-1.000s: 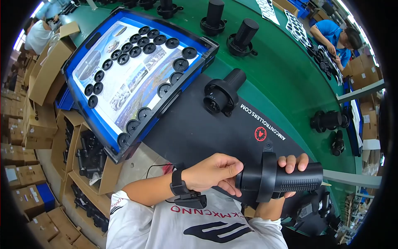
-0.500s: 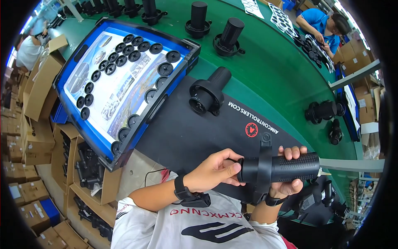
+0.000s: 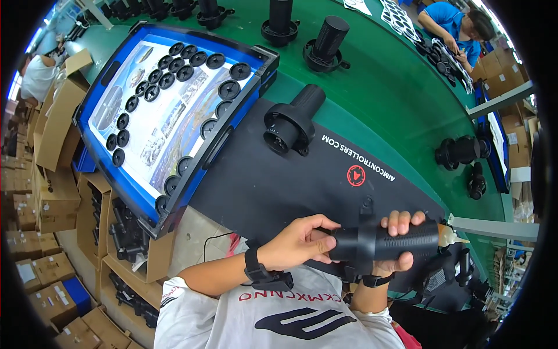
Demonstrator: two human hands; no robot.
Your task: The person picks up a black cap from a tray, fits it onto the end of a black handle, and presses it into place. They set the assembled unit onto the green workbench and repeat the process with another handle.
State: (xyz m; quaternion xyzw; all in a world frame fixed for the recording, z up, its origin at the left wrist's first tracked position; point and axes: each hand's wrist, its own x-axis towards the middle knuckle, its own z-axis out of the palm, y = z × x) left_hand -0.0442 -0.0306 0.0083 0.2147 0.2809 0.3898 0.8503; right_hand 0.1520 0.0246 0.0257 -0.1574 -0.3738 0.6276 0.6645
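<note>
While the right hand (image 3: 394,264) grips a black cylinder (image 3: 410,239) with its fingers over the far side and its thumb on the near side, the left hand (image 3: 299,241) is curled at the cylinder's left end, thumb and fingers against it (the fingertips are partly hidden, so I cannot tell whether they grip). The cylinder lies sideways in front of the person's chest, over the near edge of a black mat (image 3: 250,183), and a black ring (image 3: 366,237) goes around it left of the right hand. Just past its right end shows a pale pointed tip (image 3: 447,236). On the mat, well apart from the hands, a similar ringed cylinder (image 3: 290,124) lies tilted. Two more cylinders (image 3: 326,43) stand upright on the green bench (image 3: 381,116) beyond. To the left, a blue tray (image 3: 119,179) holds black discs (image 3: 184,72) on a printed sheet (image 3: 148,122), and below it a cardboard box (image 3: 160,256) contains black parts (image 3: 128,232).
</note>
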